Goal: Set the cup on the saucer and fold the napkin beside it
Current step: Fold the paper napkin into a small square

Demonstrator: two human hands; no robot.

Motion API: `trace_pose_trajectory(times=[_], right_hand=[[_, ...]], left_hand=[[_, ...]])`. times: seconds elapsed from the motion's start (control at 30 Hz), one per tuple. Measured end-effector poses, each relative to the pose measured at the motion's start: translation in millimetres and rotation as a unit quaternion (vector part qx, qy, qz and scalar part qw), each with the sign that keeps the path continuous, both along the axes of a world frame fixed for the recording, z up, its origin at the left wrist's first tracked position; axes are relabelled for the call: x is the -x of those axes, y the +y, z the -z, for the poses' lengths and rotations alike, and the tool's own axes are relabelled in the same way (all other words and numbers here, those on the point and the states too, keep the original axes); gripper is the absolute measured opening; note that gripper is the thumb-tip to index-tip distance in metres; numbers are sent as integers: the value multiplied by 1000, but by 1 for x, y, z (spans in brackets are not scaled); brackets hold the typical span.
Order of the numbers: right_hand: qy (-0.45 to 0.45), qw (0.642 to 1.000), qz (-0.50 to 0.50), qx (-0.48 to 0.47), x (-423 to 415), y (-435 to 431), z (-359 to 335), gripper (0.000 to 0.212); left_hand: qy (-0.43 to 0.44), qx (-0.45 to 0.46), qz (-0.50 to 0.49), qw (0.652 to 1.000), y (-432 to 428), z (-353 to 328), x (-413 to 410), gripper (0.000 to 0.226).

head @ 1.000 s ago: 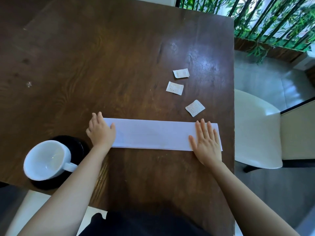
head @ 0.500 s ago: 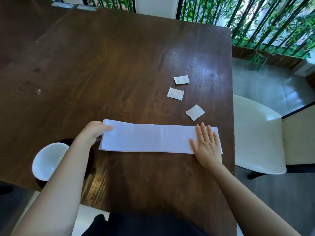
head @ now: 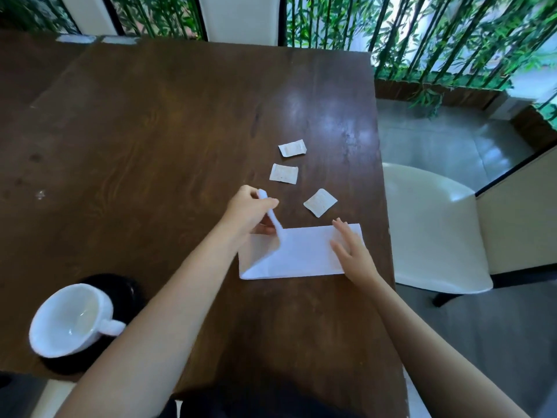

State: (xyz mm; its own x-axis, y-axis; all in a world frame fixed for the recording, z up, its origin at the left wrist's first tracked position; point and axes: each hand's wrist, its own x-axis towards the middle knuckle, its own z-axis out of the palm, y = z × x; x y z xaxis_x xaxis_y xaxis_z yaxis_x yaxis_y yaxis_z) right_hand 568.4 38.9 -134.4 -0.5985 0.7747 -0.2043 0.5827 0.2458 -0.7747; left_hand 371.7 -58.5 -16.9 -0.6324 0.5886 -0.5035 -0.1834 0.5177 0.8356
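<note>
Pinching the raised end of the napkin between thumb and curled fingers, the left hand holds that end clear of the table. The lifted strip slopes down to a diagonal crease near the napkin's near-left corner. The right hand lies flat on the far right end, fingers straight, pinning the paper without gripping it. The napkin sits near the table's right edge, well apart from the cup, which stands on the black saucer at the near-left corner.

Probable faults:
- **Skewed fold.** The pinch sits at one narrow point, so the strip may twist and its edges fail to meet.
- **Slipping lower layer.** Only the right end is weighted, and a pull toward the left could drag the sheet.
- **Disturbed packets.** Three small packets, the nearest just beyond the napkin, could be swept by the descending flap.
- **Knocked cup.** The left forearm passes close to the handle.
</note>
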Motion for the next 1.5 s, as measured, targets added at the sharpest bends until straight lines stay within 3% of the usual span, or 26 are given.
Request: trace_pose_trajectory(times=[0.1,0.2,0.3,0.43,0.57,0.67,0.8,0.9,1.0,1.13,1.23,1.5], right_hand=[[89,989,74,89,-11,4,-19,31],[149,975,63,154,-18,6,-33,26],[116,986,42,115,-23,5,-36,25],[122,984,102,84,-30,4,-33,21],[89,985,136,50,-37,0,-25,21],[64,980,187,39,-38,1,-20,6],[-14,975,220,12,-38,2,-12,15],[-53,972,227,-6,-36,0,-9,19],[-29,970,240,6,-37,1,-11,17],[1,965,260,44,-42,0,-15,18],[11,957,278,84,-46,-4,-14,19],[19,953,279,114,-48,-8,-16,13]], left_hand=[[6,-19,22,1000,33,3,-31,30],[28,-11,81,996,59,11,-57,27],[42,23,112,993,79,24,-76,26],[96,51,143,984,94,36,-88,24],[71,50,178,980,97,45,-89,27],[112,38,176,977,87,52,-84,36],[306,27,163,938,51,78,-67,36],[414,91,223,878,18,104,-61,48],[455,155,314,819,-4,125,-59,68],[462,147,408,774,-20,136,-50,95],[469,125,425,764,-24,137,-44,97],[438,118,424,783,-34,136,-41,80]])
